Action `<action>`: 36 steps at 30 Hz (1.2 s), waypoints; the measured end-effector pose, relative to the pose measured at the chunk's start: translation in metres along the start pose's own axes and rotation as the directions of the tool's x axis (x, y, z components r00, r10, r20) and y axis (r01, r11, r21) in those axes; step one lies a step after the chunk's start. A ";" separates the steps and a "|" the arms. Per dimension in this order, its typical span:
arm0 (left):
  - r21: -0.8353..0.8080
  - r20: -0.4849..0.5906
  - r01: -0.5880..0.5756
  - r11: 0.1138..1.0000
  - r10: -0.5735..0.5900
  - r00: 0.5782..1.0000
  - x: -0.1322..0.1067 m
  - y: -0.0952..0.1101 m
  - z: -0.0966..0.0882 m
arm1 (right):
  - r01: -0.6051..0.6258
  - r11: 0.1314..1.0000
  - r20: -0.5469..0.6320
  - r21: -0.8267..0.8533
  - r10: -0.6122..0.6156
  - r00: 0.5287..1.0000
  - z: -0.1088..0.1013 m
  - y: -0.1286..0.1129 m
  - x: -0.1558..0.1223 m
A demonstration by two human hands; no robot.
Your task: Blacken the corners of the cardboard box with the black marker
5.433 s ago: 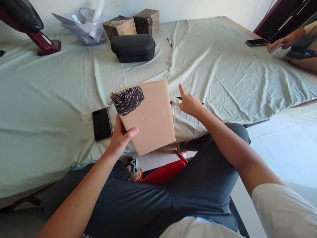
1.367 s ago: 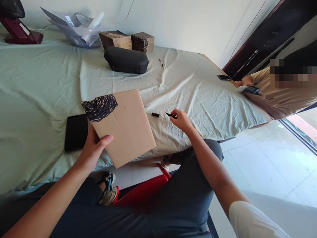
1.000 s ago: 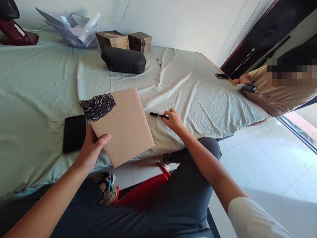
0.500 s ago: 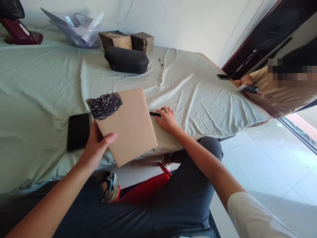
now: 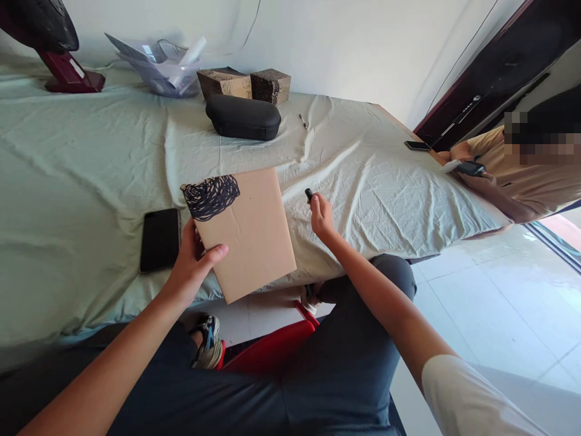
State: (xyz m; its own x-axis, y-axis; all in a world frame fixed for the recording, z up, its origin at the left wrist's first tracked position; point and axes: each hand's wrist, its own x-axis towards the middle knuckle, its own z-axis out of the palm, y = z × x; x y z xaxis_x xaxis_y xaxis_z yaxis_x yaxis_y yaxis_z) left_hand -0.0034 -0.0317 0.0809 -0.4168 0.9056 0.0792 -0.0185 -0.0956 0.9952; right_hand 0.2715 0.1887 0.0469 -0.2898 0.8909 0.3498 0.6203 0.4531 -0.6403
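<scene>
A brown cardboard box [image 5: 252,236] with black scribbles over its upper left corner is gripped at its left side by my left hand [image 5: 195,263], thumb on the top face and fingers hidden underneath. To the right of the box, my right hand [image 5: 321,215] is closed around a black marker [image 5: 309,194], whose end pokes out above the fingers. A black tablet or phone [image 5: 160,240] lies on the cloth just left of my left hand.
Along the back of the cloth-covered table [image 5: 91,157] stand a black zip case [image 5: 244,117], two scribbled boxes [image 5: 271,86], a clear plastic basket [image 5: 167,75] and a dark red fan [image 5: 75,71]. A pen [image 5: 303,122] lies nearby. At right, a person [image 5: 521,175] holds a device.
My right hand has closed on the marker and lifted it from the cloth, tilting it upright. The left hand keeps its hold on the box. The whole view has shifted slightly.
</scene>
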 end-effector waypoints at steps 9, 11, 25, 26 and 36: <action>0.014 0.009 0.015 1.000 -0.015 1.000 0.000 0.002 -0.001 | -0.031 0.996 0.063 -0.086 0.037 0.997 -0.017 -0.013 -0.005; 0.005 -0.003 0.030 1.000 -0.030 1.000 0.000 0.002 0.000 | -0.007 0.993 0.096 -0.119 0.019 0.995 -0.014 -0.014 -0.007; 0.066 0.018 -0.002 0.998 0.001 1.000 -0.005 0.000 0.000 | 0.223 0.953 0.271 0.205 -0.274 0.923 -0.013 -0.023 -0.038; 0.079 0.032 -0.021 0.997 0.018 0.999 -0.008 -0.001 0.003 | 0.170 0.902 0.356 0.397 -0.322 0.877 -0.017 -0.029 -0.046; 0.679 0.243 -0.192 0.708 0.031 0.970 0.032 -0.008 -0.056 | -0.202 0.733 0.523 0.649 -0.237 0.819 -0.020 -0.047 -0.076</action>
State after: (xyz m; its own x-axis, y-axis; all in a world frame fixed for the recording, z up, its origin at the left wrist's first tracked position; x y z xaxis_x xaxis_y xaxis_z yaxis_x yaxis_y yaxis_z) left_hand -0.0669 -0.0251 0.0719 -0.1841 0.9754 0.1210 0.6846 0.0389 0.7279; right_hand 0.2792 0.0993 0.0645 -0.7657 0.6382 0.0804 0.0405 0.1725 -0.9842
